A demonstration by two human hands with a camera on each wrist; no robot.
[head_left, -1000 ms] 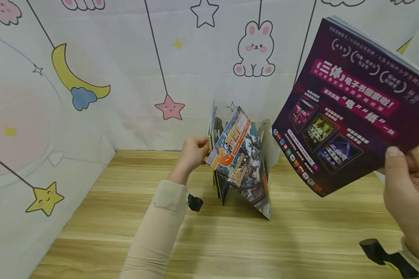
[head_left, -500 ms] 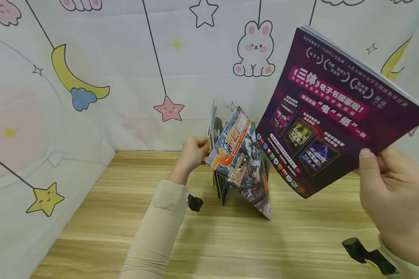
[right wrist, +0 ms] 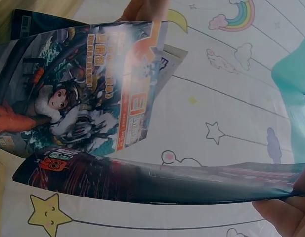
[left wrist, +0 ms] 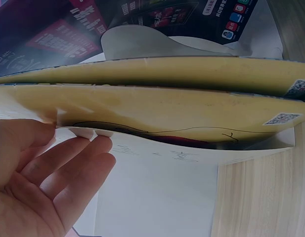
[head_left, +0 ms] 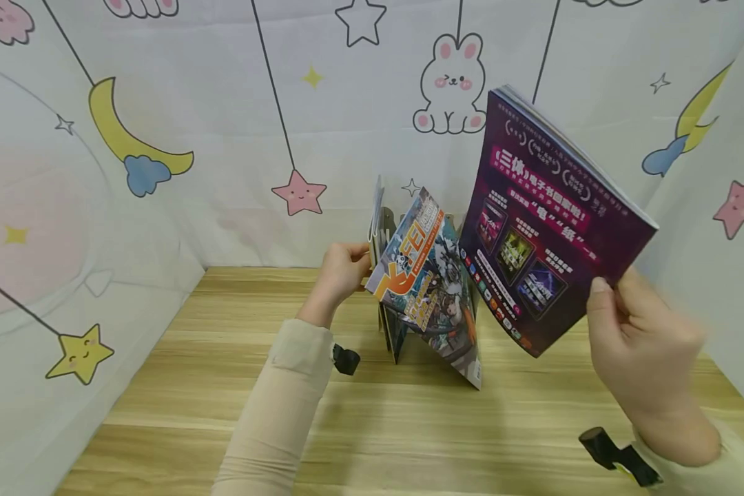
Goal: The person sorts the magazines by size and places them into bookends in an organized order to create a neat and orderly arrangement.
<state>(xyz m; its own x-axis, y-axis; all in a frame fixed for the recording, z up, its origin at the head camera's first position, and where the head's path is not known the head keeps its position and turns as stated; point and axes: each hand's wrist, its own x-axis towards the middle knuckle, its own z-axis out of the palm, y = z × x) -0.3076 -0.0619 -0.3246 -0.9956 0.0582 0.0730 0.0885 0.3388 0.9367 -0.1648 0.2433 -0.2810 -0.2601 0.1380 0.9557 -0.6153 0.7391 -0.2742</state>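
My right hand (head_left: 647,351) grips a magazine with a dark purple back cover (head_left: 533,227) by its lower right corner. It is held tilted in the air, its left edge overlapping the rack's right side in the head view. My left hand (head_left: 342,273) pinches the upper edge of a white panel (left wrist: 162,182) at the rack's left side. Another magazine with a colourful illustrated cover and orange lettering (head_left: 424,275) leans slantwise across the rack (head_left: 388,219). In the left wrist view, yellowish magazine pages (left wrist: 182,108) stand beside the panel. Much of the rack is hidden.
The rack stands on a wooden tabletop (head_left: 223,413) near a white cloth backdrop (head_left: 235,89) printed with stars, moons and a rabbit. Thin upright items (head_left: 377,213) stand at the rack's left. Black straps with camera mounts (head_left: 346,359) are on both wrists.
My right hand has carried the purple magazine left and slightly down toward the rack, turning its cover more edge-on. My left hand and the leaning magazine have stayed in place.
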